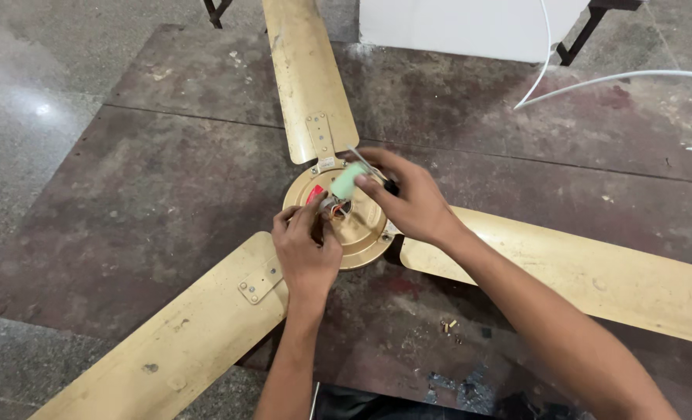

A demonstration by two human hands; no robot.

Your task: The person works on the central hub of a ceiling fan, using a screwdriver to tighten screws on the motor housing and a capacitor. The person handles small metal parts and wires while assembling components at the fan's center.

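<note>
A gold ceiling fan lies flat on a worn dark board, its round motor housing in the middle and three blades spreading out. My left hand rests on the near left of the housing, fingers pinching at the red and orange wires by the central shaft. My right hand comes in from the right and grips a pale green cylindrical part together with a thin metal tool, held just above the hub.
One blade points away from me, one runs right, one runs to the near left. Small loose screws lie on the board. A white box and white cables sit at the far side.
</note>
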